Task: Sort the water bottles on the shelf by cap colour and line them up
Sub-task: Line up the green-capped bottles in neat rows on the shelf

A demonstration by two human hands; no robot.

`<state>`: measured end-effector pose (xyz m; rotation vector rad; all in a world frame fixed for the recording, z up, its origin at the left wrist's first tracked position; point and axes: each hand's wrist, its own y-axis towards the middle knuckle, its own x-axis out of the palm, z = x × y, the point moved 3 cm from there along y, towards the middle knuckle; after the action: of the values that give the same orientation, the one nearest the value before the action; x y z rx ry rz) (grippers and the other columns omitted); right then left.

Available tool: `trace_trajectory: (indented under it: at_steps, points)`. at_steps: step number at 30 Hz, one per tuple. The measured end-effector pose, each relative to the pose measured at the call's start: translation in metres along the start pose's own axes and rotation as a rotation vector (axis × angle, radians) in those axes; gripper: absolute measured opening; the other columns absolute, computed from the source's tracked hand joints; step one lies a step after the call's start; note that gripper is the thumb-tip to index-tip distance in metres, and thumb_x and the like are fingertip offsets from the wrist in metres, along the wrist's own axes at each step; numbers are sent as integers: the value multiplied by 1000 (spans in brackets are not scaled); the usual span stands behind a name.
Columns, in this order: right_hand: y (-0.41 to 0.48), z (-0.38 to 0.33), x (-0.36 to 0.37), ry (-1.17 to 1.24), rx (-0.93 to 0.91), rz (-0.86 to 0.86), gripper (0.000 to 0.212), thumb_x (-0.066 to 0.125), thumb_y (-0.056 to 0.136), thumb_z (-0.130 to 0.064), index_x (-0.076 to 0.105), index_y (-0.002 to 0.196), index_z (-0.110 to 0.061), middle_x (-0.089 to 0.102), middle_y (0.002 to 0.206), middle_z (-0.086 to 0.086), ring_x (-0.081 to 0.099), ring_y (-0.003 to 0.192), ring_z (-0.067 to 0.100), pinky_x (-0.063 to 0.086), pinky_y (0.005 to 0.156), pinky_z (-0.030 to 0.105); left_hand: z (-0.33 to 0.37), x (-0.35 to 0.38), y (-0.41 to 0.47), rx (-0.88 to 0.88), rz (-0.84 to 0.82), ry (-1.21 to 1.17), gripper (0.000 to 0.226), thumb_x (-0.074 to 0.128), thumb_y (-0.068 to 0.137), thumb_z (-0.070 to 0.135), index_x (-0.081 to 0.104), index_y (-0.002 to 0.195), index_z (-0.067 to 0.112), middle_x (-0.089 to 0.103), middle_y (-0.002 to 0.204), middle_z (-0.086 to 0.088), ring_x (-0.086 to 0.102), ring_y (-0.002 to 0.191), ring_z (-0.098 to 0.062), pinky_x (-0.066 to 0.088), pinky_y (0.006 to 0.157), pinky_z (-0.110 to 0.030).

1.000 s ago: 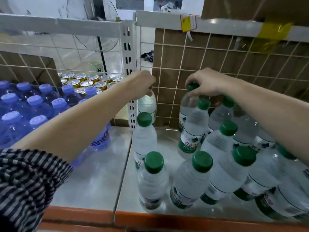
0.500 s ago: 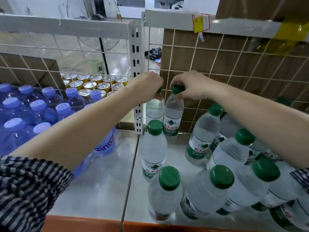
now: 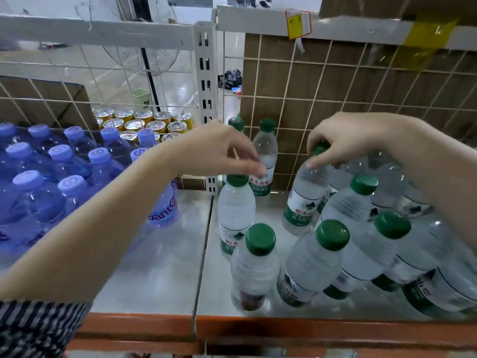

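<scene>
- The lining-up of the green-cap bottles point(image 3: 333, 254) is being carried on in the right half of the frame; the blue-cap bottles point(image 3: 69, 164) are being kept apart at the left, across the seam of the shelf point(image 3: 160, 267).
- Right of centre, a tilted bottle point(image 3: 305, 200) is being pinched at its cap point(image 3: 320, 149) by the curled fingers of the right hand point(image 3: 346, 140); its base appears to be resting on the shelf, just beside the crowded cluster at lower right.
- The left hand point(image 3: 219, 151) is being held just above the upright bottle point(image 3: 236, 210) at centre; its fingers are loosely curled and nothing is seen being gripped by them; whether that bottle's cap is being touched cannot be told.
- A back bottle point(image 3: 265, 153) is being kept against the grid point(image 3: 335, 86) at upper centre, with another beside it largely hidden behind the left hand.
- The step in hand is judged to be this: one green-cap bottle is being drawn out of the loose cluster, to be set into the row at the back.
- The next move is judged to call for the following: the pinched bottle is to be righted, lifted clear of neighbouring caps and stood just beside the back bottle; a firm pinch is being called for, since only the cap is held; the leaning bottles at lower right are left to be sorted.
</scene>
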<state>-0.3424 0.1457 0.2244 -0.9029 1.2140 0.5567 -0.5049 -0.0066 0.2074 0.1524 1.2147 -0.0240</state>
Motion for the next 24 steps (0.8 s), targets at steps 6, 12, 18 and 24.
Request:
trace_trajectory:
  at_steps: [6,12,18,24]
  points:
    - [-3,1,6,91,-34,164,31,75,81,-35,67,106,-18,65,90,-5,65,76,8,57,70,29,0,6,-16,5,-9,152,43,75,67,60,71,83,20,62,65,5,55,62,-9,41,61,-18]
    - [6,-22,3,125,-70,206,23,77,79,-35,70,91,-16,71,68,-4,68,61,5,54,58,25,-15,-4,-10,-42,26,241,42,69,77,55,68,80,13,58,62,4,48,54,-3,39,56,-11]
    - [26,-48,-8,193,-95,235,25,76,80,-32,68,97,-14,70,76,-2,68,60,4,46,51,17,-41,-10,19,-83,15,266,44,71,75,55,69,82,11,61,68,1,51,59,-7,38,56,-21]
    - [40,-59,-3,259,-91,247,28,78,80,-27,70,100,-10,71,76,-2,70,59,4,52,55,19,-59,-4,30,-111,83,201,41,73,74,52,70,90,14,64,75,0,51,62,-9,40,60,-23]
